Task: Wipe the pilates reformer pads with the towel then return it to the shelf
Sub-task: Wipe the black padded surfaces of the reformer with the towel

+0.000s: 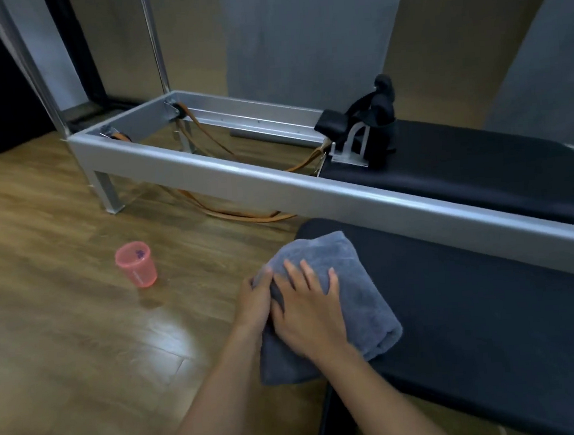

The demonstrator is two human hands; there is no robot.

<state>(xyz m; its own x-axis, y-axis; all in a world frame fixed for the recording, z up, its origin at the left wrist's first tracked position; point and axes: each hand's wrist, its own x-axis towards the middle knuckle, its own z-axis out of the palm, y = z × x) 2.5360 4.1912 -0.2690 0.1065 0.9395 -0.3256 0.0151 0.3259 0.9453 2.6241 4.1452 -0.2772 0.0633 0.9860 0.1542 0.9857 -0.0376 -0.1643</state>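
Your right hand (308,313) presses flat on towel (359,280), left hand (252,299) grips its edge; overhang off pad (474,305) risks slipping.

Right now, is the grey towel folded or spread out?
Folded: the towel shows thick doubled layers and a rounded fold at its near right edge, covering only a corner of the black pad.

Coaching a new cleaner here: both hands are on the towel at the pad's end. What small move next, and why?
Probably slide the towel rightward along the near pad. The right hand lies flat on it, the left hand holds its edge, and it sits at the pad's left end, partly overhanging, with most of the pad stretching right.
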